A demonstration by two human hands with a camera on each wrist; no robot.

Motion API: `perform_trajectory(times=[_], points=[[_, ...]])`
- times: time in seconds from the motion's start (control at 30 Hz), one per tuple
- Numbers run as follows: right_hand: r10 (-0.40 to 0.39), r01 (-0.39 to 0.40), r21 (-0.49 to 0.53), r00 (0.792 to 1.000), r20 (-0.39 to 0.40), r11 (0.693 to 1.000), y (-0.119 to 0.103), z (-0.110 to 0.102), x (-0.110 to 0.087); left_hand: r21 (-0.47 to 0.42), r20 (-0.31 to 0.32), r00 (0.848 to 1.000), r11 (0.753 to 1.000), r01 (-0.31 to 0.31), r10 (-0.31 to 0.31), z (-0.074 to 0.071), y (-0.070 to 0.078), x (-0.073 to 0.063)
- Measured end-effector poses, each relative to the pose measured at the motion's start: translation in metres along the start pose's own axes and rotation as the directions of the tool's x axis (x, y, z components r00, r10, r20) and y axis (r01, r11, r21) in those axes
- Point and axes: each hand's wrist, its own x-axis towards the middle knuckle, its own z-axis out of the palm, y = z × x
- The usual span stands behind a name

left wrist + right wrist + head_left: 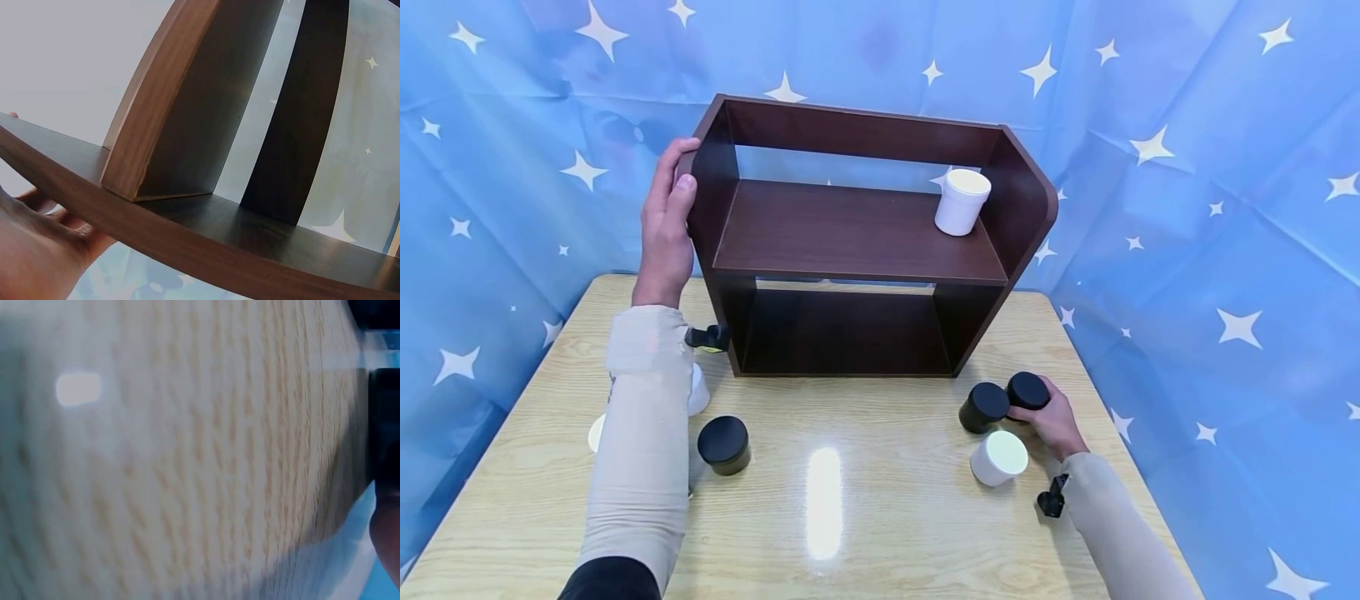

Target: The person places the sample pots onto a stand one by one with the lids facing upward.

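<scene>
A dark brown two-tier wooden shelf stands at the back of the table. My left hand grips its left side panel near the top, the thumb at the front edge; the left wrist view shows this hand against the panel's outer face. On the right, my right hand holds a black-lidded jar between thumb and fingers. Close by stand a second black jar and a white jar. In the right wrist view, only a dark edge and part of a finger show.
A white jar stands at the right end of the upper shelf tier. Left of centre on the table is a black jar. Two white objects are partly hidden by my left forearm. Blue starred cloth surrounds the table.
</scene>
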Motion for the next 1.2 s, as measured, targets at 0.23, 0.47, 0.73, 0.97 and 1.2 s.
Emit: perform_trajectory(times=[0.23,0.47,0.73,0.97,1.2], points=[[-0.01,0.01,0.013,1.0,-0.023,1.0,0.003,0.001,0.002,-0.005,0.004,1.0,1.0,0.002,-0.002,0.0,-0.001,0.0],[-0.008,0.009,0.01,0.999,-0.035,1.0,0.002,0.0,0.0,0.002,0.005,1.0,1.0,0.007,-0.007,-0.001,-0.002,0.0],[-0.014,0.014,-0.006,0.999,-0.031,1.0,-0.003,-0.003,-0.002,0.012,0.002,1.0,1.0,0.003,-0.003,-0.001,-0.002,0.001],[-0.002,0.002,-0.008,1.0,-0.021,1.0,-0.006,-0.009,-0.004,0.009,0.003,1.0,1.0,0.006,-0.006,0.0,-0.002,0.001],[-0.015,0.016,0.012,1.0,-0.024,1.0,-0.01,-0.014,-0.002,0.009,-0.007,1.0,1.0,0.014,-0.014,-0.001,-0.002,0.0]])
